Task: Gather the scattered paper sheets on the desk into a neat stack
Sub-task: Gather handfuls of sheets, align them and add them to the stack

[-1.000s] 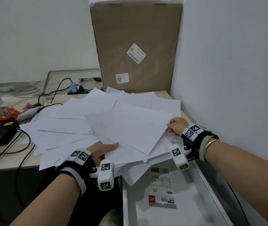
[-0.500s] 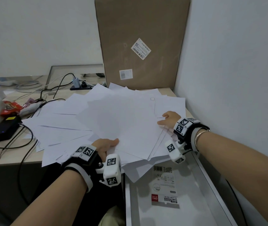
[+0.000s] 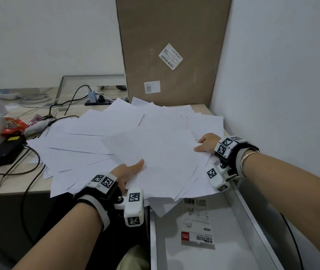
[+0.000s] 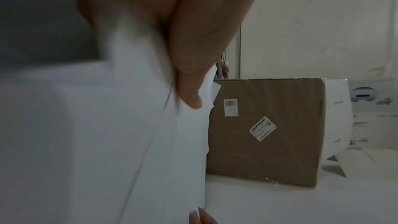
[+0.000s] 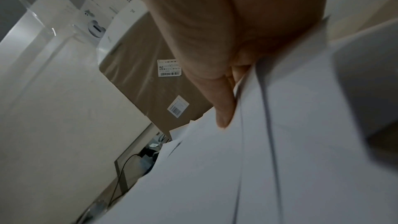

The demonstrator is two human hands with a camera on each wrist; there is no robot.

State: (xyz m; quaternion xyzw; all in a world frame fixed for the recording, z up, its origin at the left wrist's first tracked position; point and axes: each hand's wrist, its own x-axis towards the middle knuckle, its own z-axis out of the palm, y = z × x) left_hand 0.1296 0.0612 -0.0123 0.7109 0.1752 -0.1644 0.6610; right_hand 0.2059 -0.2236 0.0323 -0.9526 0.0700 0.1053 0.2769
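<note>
- Head view: paper sheets [image 3: 116, 137] fanned over the bench [image 3: 9, 184]; left hand [image 3: 127, 171] and right hand [image 3: 207, 143] each pinch the top bundle's edge, thumbs on top.
- Risk: near sheets overhang the open drawer [image 3: 223, 250] and could slip in.
- Left wrist view: thumb clamps the bundle; cardboard box [image 4: 264, 130] blocks the far side.
- Right wrist view: the same pinch; cable [image 5: 122, 168] lies beyond.

A: The head view looks forward and down over the desk [image 3: 38, 189].
B: Both wrist views sit close behind the thumbs; all three share the cardboard box [image 3: 171, 32].
</note>
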